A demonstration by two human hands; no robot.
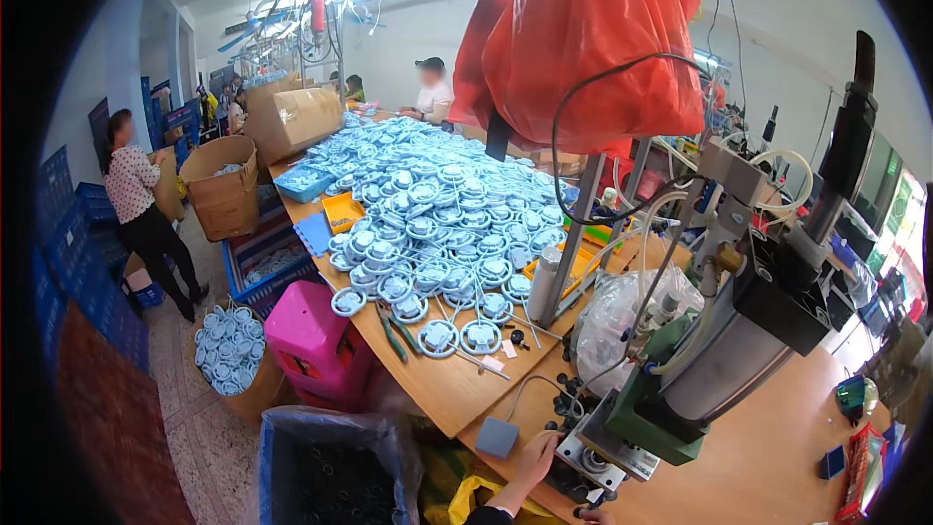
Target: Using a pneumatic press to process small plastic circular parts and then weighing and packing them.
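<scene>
My left hand (531, 459) reaches in from the lower edge to the near side of a bench press (680, 399). Its fingers are drawn together beside the press's metal base plate (593, 467), next to small black round parts (567, 399); what they hold, if anything, is hidden. Of my right hand (595, 515), only a little shows at the bottom edge, just below the base plate, so its fingers cannot be read. A grey square box on a cable (498, 437) sits on the wooden table left of the press.
Light-blue round plastic parts (437, 194) are heaped over the table, with green-handled pliers (393, 332) at its edge. A lined blue bin (267, 467) holding black rings and a pink stool (306, 326) stand below. A red bag (593, 49) hangs overhead. Other people are farther back.
</scene>
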